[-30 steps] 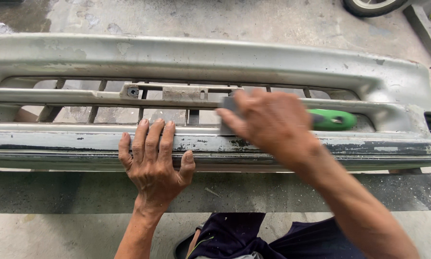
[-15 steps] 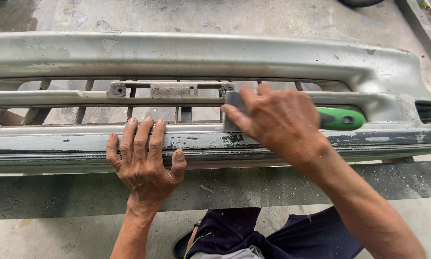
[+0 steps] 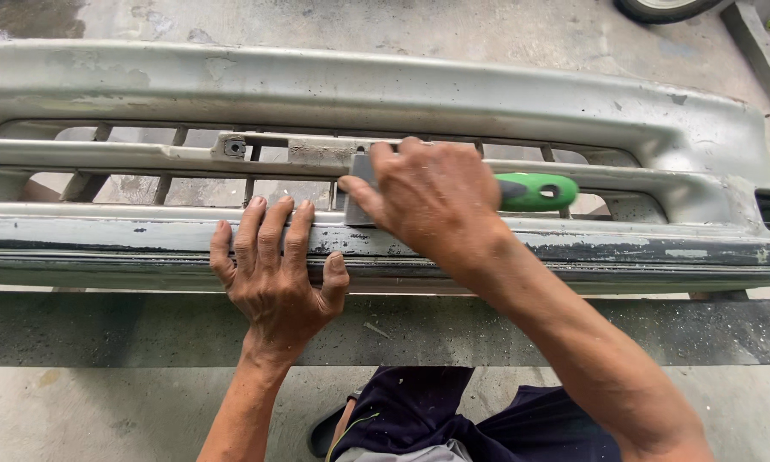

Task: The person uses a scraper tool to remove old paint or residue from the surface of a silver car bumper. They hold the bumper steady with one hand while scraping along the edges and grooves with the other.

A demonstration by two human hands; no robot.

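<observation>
Just beyond our left hand [image 3: 273,274], pressed flat and open on the grey bumper [image 3: 487,103], our right hand [image 3: 432,201] grips the green-handled scraper [image 3: 535,192], its long axis along the bumper's lower rail, blade toward the left hand.

This looks like a car repair yard or an outdoor workshop. A big grey car bumper [image 3: 385,94] lies across the ground, old and worn, with its paint chipped and peeling along the lower edge. The floor is rough concrete [image 3: 453,34], stained and a bit wet in the far corner. Part of a car wheel [image 3: 663,8] shows at the top, near a low curb [image 3: 766,51]. A scraper with a green handle [image 3: 535,192] rests against the bumper. Daylight falls on everything.
</observation>
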